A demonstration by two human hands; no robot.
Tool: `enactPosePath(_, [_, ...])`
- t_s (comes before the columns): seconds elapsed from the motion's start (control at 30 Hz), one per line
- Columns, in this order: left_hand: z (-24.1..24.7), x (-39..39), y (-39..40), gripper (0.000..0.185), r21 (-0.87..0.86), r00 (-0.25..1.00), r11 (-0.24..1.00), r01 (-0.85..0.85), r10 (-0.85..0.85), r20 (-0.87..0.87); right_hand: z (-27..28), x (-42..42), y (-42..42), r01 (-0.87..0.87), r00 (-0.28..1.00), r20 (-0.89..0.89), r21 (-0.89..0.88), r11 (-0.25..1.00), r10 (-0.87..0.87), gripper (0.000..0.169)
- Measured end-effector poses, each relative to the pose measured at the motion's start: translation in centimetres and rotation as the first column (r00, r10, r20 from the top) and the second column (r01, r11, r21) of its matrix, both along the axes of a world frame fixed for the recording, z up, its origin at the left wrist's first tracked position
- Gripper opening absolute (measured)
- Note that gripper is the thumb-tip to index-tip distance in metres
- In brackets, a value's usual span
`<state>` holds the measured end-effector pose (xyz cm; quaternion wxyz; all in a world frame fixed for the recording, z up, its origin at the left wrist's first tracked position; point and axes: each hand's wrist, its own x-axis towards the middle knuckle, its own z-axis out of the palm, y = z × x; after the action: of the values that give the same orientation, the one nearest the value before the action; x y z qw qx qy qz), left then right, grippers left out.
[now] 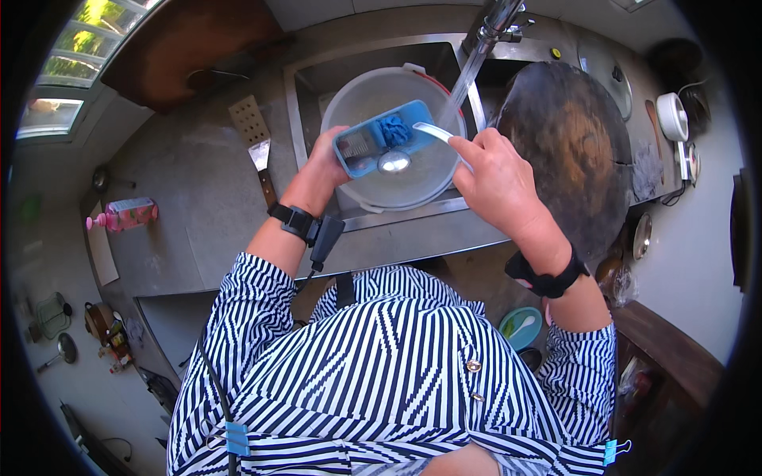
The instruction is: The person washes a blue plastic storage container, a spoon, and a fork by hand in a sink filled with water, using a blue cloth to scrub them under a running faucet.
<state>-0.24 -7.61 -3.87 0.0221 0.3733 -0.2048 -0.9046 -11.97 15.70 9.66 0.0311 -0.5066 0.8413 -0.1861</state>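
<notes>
My left hand (326,159) grips the near left end of a blue plastic container (357,174), which is tilted over a large whitish plastic basin (405,196). Inside the container lie a crumpled blue cloth or scrubber (393,131) and a ridged item (357,144) that I cannot identify. A shiny rounded metal piece (394,161), perhaps a spoon bowl, shows at the container's near side. In my right hand (500,175) is a slim white utensil (433,131), its end near the container's right side. Water runs from the metal faucet (495,27) into the basin's right part.
The basin stands in a steel sink (290,95). A slotted metal turner (258,149) and a pink bottle (130,214) lie on the counter (196,178) at left. A large round wooden chopping board (565,154) is at right, with a white-handled pot (673,117) beyond.
</notes>
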Motion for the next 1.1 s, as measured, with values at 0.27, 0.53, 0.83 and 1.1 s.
enactPosePath(0.27, [2.1,1.9,0.8,0.042,0.006,0.979,0.997,-0.072,0.072,-0.191,1.2,2.5,-1.5,-0.117,0.971,-0.223,-0.127,0.985,0.087,0.011])
enactPosePath(0.53, [3.4,1.8,1.8,0.04,0.034,0.974,0.993,-0.115,0.119,-0.19,2.4,3.1,-4.0,-0.199,0.968,-0.191,-0.175,0.964,0.165,0.01])
enactPosePath(0.83, [0.1,1.3,0.7,0.038,0.02,0.979,0.994,-0.111,0.113,-0.168,1.1,5.0,-6.6,-0.244,0.958,-0.166,-0.04,0.969,0.235,0.013])
enactPosePath(1.1, [3.4,1.0,3.2,0.046,0.036,0.977,0.991,-0.129,0.134,-0.167,-1.7,4.7,-9.3,-0.299,0.911,-0.286,0.036,0.954,0.296,0.015])
